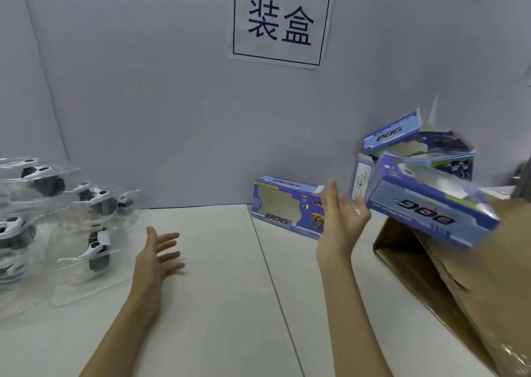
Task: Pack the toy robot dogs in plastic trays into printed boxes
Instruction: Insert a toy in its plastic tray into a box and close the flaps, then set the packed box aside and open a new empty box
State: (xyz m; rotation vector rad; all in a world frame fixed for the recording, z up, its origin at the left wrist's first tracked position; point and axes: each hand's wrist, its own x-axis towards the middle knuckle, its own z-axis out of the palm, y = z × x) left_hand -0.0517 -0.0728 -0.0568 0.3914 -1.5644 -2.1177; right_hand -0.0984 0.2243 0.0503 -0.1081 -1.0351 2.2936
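A: What takes up the most room?

B: The grey board wall (143,89) across the back, from nine o'clock round to three. A paper sign (281,20) with two printed characters is stuck on it at twelve o'clock. Below it lies the white table (224,290).

A: And next in size?

B: A brown cardboard carton (459,290) at four o'clock, lying on its side with its opening facing the middle. At nine o'clock there is a heap of clear plastic trays (57,233), each with a black and white toy robot dog (97,247) inside.

A: Where are the printed boxes?

B: One blurred box (431,204) is tilted in the air at three o'clock, above the carton's mouth. An open box (416,149) stands behind it against the wall. A third box (287,207) leans on the wall just right of centre.

A: The hands?

B: The right hand (342,218) is raised with straight, spread fingers, gripping nothing. Its fingertips sit just beside the blurred box's end; I cannot tell whether they touch. The left hand (158,253) hovers at seven o'clock, fingers spread and relaxed, holding nothing, near the trays but apart from them.
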